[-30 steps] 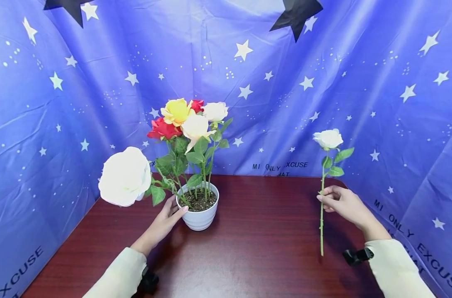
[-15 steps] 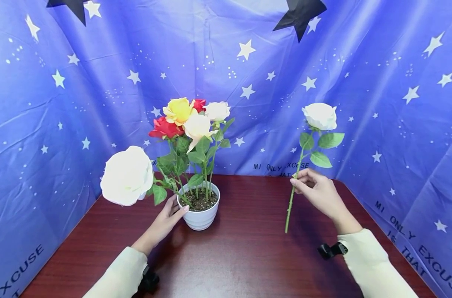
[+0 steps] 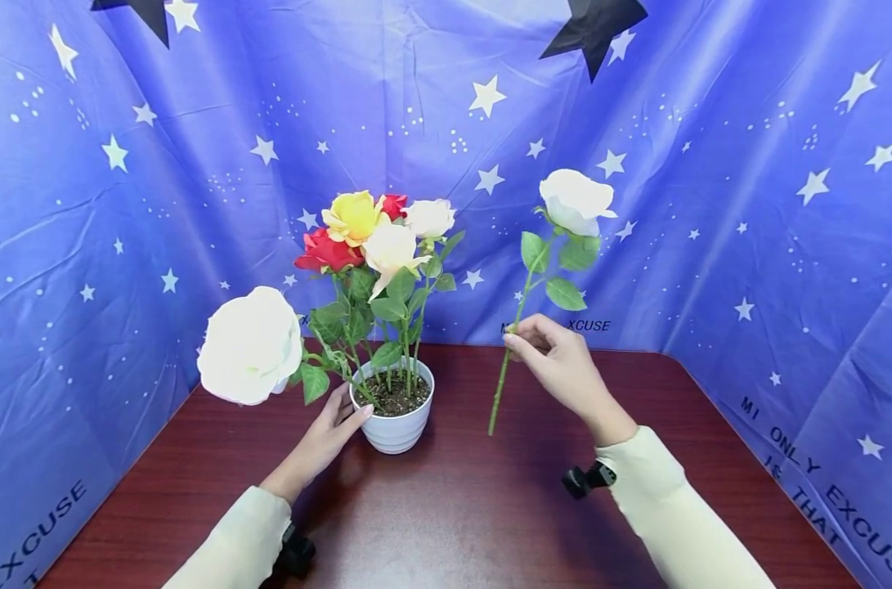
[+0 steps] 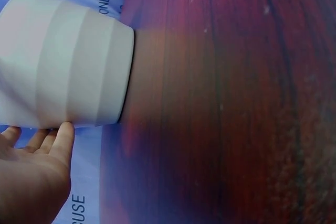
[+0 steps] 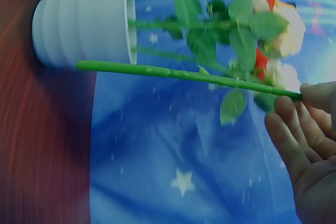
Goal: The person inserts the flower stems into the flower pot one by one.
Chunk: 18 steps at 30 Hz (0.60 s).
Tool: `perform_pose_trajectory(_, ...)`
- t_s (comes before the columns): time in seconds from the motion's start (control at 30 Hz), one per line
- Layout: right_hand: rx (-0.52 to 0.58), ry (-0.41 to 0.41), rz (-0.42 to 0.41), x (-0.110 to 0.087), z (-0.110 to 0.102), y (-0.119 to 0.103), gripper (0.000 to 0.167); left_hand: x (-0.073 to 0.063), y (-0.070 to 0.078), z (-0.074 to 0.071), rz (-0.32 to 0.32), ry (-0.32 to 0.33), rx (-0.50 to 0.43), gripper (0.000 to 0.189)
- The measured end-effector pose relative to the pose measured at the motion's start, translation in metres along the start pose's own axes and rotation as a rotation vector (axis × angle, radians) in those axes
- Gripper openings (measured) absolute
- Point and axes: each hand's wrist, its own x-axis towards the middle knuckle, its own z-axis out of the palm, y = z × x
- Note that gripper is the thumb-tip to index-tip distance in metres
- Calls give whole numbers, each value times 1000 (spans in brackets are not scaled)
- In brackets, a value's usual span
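Note:
A white ribbed pot point(image 3: 397, 432) of dark soil stands upright on the table, holding red, yellow and pale roses. My left hand point(image 3: 331, 438) rests at the pot's left side, its thumb by the rim. In the left wrist view, extended fingers point(image 4: 63, 142) touch the pot wall. My right hand point(image 3: 563, 364) is right of the pot, pinching a single white rose point(image 3: 576, 203) by its green stem point(image 3: 500, 384) between thumb and fingers. The stem tilts, with its bloom up to the right and its lower end above the table, apart from the pot in the head view.
One large white rose point(image 3: 250, 345) leans far out of the pot to the left, over my left forearm's side. The dark red wooden table point(image 3: 446, 515) is enclosed at the back and sides by a blue star-printed cloth point(image 3: 416, 106).
My right hand has carried the white rose leftward and up toward the pot, and the stem has tilted from nearly upright. My left hand stays at the pot.

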Motion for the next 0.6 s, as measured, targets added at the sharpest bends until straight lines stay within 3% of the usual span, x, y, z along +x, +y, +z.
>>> perform_pose_trajectory(0.2, 131, 15, -108, 15, 34, -17, 5, 0, 1, 0, -2, -1, -3, 80)
perform_pose_trajectory(0.6, 110, 4, -289, 32, 78, -38, 7, 0, 2, 1, -1, -4, 2, 82)
